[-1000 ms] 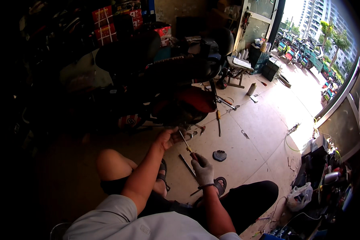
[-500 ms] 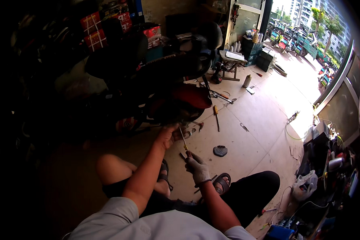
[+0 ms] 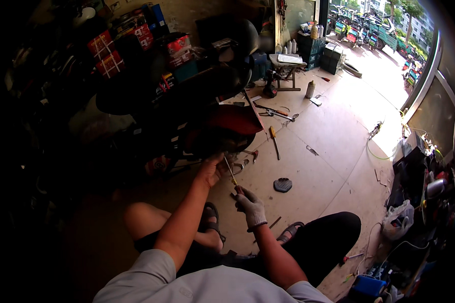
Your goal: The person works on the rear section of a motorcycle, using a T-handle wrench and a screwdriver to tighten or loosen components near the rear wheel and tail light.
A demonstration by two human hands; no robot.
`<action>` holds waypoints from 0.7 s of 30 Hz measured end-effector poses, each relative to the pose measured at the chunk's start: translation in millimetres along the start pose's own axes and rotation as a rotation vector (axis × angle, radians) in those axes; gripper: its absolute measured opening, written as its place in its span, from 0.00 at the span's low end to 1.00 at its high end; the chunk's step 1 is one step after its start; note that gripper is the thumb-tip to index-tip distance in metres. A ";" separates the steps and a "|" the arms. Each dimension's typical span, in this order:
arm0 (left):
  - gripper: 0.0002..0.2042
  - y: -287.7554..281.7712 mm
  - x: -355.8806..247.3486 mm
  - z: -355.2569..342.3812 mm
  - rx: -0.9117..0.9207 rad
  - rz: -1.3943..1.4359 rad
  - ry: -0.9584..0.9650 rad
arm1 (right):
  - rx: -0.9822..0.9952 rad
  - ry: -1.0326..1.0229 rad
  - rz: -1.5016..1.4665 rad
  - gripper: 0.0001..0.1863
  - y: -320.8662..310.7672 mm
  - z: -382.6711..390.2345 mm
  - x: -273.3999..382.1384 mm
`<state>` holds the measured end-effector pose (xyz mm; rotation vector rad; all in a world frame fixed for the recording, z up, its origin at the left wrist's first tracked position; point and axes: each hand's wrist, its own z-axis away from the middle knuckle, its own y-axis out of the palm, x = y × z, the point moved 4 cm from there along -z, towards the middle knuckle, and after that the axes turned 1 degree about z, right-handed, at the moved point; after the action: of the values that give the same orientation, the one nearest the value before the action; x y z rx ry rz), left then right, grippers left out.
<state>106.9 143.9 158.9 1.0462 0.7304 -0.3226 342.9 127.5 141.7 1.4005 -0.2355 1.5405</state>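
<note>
Jutting from the closed grip of the gloved right hand [image 3: 249, 207], a screwdriver [image 3: 232, 177] was held with its tip end beside the bare left hand [image 3: 212, 170], whose grip could not be told, close to a red-panelled vehicle [image 3: 236, 120]. Work there was judged under way; no finished part could be seen, and a yellow-handled tool [image 3: 274, 137] was left on the tiled floor [image 3: 318, 174].

We see a pale tiled floor [image 3: 328, 177]. On it we find a yellow-handled tool [image 3: 274, 137], a dark pad [image 3: 282, 185] and an upright bottle [image 3: 310, 90].
</note>
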 end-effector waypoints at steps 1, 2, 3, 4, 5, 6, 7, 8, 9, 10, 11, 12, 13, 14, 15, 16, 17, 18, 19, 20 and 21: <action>0.11 -1.9 1.3 -2.5 -0.012 0.027 0.007 | 0.000 -0.008 0.008 0.27 0.2 0.1 1.4; 0.11 -4.3 2.0 -4.5 -0.025 0.054 0.014 | -0.005 -0.009 0.012 0.27 -0.7 -1.1 0.2; 0.10 -5.2 3.1 -6.5 -0.035 0.082 0.022 | -0.011 -0.011 0.018 0.27 -2.4 -2.6 -0.4; 0.10 -6.1 4.6 -7.8 -0.036 0.097 0.019 | -0.016 -0.012 0.024 0.27 -4.2 -3.8 -0.8; 0.10 -7.4 6.1 -8.5 -0.037 0.112 0.016 | -0.028 -0.014 0.019 0.27 -6.8 -5.0 -0.9; 0.10 -7.3 7.7 -8.1 -0.039 0.128 0.012 | -0.042 -0.014 0.014 0.26 -9.3 -5.2 -0.5; 0.10 -7.5 9.2 -7.8 -0.052 0.130 0.005 | -0.056 -0.015 0.009 0.26 -11.8 -5.6 -0.1; 0.10 -8.0 10.5 -7.5 -0.066 0.132 -0.001 | -0.058 -0.013 0.013 0.26 -14.1 -6.4 0.7; 0.09 -10.0 10.7 -7.4 -0.080 0.134 -0.004 | -0.056 -0.012 0.018 0.26 -15.1 -7.4 2.4; 0.09 -11.7 10.3 -7.5 -0.080 0.120 -0.014 | -0.055 -0.010 0.023 0.26 -15.6 -7.9 3.7; 0.09 -13.6 9.1 -7.4 -0.079 0.105 -0.023 | -0.058 -0.009 0.035 0.26 -15.5 -7.3 4.4; 0.09 -16.0 8.1 -7.9 -0.078 0.091 -0.030 | -0.058 -0.008 0.048 0.26 -14.6 -6.5 6.4; 0.09 -17.9 7.0 -8.4 -0.071 0.082 -0.023 | -0.058 -0.008 0.062 0.26 -13.9 -6.4 7.3; 0.09 -19.8 5.7 -8.6 -0.064 0.072 -0.015 | -0.057 -0.013 0.087 0.26 -13.5 -7.0 7.0; 0.09 -18.7 5.2 -8.0 -0.056 0.064 -0.010 | -0.059 -0.017 0.113 0.26 -14.4 -6.9 6.8; 0.09 -18.3 4.9 -7.5 -0.069 0.068 -0.011 | -0.060 -0.022 0.140 0.26 -14.7 -7.0 6.9; 0.09 -17.5 4.5 -7.3 -0.081 0.072 -0.011 | -0.064 -0.021 0.148 0.26 -14.9 -7.2 7.0; 0.09 -17.0 3.9 -6.4 -0.094 0.075 -0.013 | -0.067 -0.019 0.155 0.26 -14.2 -6.7 8.0; 0.09 -16.1 3.1 -5.4 -0.093 0.079 -0.013 | -0.071 -0.017 0.162 0.25 -13.6 -6.2 8.8; 0.09 -15.0 2.5 -4.5 -0.092 0.082 -0.013 | -0.065 -0.023 0.169 0.25 -13.3 -5.9 9.4; 0.09 -14.0 1.9 -3.9 -0.090 0.086 -0.014 | -0.059 -0.030 0.176 0.25 -13.4 -5.5 10.5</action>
<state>98.8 140.7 147.1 0.9861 0.6792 -0.2207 351.2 143.3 142.6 1.3867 -0.4289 1.6428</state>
